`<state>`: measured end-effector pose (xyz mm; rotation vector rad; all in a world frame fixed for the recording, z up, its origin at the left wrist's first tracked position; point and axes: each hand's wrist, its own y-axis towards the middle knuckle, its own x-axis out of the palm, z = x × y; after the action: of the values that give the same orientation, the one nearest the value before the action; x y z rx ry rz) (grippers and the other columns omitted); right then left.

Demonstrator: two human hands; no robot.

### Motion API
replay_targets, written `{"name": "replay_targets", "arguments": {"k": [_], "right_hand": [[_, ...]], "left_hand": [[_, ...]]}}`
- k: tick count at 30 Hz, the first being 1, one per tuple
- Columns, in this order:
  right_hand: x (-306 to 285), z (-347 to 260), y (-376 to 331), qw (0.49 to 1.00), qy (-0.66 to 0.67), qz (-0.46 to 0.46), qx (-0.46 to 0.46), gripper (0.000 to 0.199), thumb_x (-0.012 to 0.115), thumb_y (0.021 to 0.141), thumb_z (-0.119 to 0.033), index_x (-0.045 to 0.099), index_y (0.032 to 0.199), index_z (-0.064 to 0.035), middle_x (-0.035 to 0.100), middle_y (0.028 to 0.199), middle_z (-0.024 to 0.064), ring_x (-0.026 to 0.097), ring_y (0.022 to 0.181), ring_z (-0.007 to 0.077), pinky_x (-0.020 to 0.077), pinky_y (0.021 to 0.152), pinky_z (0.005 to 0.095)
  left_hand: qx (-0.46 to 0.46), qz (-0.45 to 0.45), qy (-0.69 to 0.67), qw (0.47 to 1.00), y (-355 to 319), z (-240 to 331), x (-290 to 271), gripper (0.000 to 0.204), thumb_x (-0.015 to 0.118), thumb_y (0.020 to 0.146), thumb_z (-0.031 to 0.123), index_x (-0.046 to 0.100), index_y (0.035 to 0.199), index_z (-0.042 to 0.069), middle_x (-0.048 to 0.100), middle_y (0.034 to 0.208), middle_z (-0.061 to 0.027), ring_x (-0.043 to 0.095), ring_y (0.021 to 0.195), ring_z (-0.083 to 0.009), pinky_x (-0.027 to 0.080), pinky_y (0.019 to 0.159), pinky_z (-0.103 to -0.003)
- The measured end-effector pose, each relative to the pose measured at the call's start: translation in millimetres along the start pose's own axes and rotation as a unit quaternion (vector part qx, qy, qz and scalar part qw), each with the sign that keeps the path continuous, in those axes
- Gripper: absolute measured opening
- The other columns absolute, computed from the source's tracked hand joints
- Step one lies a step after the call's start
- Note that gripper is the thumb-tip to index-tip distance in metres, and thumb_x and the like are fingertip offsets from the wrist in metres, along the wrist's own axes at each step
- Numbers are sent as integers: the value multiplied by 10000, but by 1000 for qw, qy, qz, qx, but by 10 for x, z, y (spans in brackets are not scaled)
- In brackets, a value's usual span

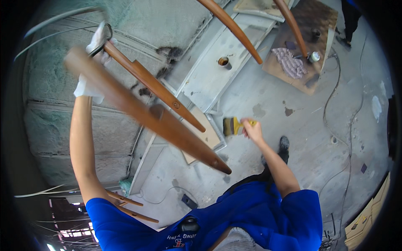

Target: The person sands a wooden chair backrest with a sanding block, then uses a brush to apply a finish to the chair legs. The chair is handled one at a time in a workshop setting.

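Observation:
My right hand (252, 130) is closed round the yellow handle of a wide flat paintbrush (231, 126), its dark bristles pointing left over the floor. At the upper left, my raised left hand (88, 88), in a white glove, is mostly behind a brown tapered wooden leg (167, 125). That leg is blurred at its upper end and slants down to the right. Beyond it hangs a second wooden leg (155, 85), its top beside a dark metal hook (108, 35) and white glove material. The left fingers are hidden, so their grip cannot be made out.
More brown wooden legs (234, 31) hang at the top. An open can (225, 62) stands on a pale metal bench (209, 85). A stained board (307, 85) carries a crumpled cloth (289, 63) and a small can (314, 57). Cables (349, 144) trail across the floor. Another person's leg (351, 21) shows at upper right.

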<state>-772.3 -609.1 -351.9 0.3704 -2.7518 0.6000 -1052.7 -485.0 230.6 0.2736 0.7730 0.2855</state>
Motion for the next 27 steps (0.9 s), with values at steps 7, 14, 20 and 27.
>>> {"name": "replay_targets", "arguments": {"k": [7, 14, 20, 27], "right_hand": [[-417, -3794, -1188, 640, -214, 97, -732, 202, 771, 951, -3, 811, 1137, 65, 812, 882, 144, 761, 698, 160, 589, 607, 273], [923, -4430, -1904, 210, -468, -25, -858, 334, 656, 870, -44, 761, 1165, 73, 491, 708, -12, 500, 543, 91, 378, 412, 247], [945, -1198, -1870, 325, -514, -315, -729, 435, 664, 873, -172, 702, 1221, 84, 556, 662, 24, 583, 521, 164, 491, 440, 313], [876, -661, -1907, 500, -504, -542, -449, 181, 708, 1009, -165, 742, 1079, -1, 764, 832, 143, 761, 661, 293, 627, 581, 420]], "left_hand": [[-79, 85, 131, 985, -382, -177, -298, 673, 597, 1029, 708, 771, 1377, 158, 731, 1011, -30, 603, 837, -114, 464, 693, -281], [15, 22, 26, 999, -827, -344, -556, 530, 576, 1112, 497, 688, 1494, 148, 702, 1324, -39, 589, 1252, -188, 387, 1172, -351], [32, 53, -38, 997, -1165, -130, -666, 358, 699, 1054, 443, 706, 949, 101, 573, 772, -40, 573, 671, -167, 511, 605, -365], [-32, 64, -142, 987, -1473, -96, -773, 381, 679, 1071, 426, 764, 1025, 57, 659, 806, -47, 610, 726, -197, 557, 731, -412]]}}
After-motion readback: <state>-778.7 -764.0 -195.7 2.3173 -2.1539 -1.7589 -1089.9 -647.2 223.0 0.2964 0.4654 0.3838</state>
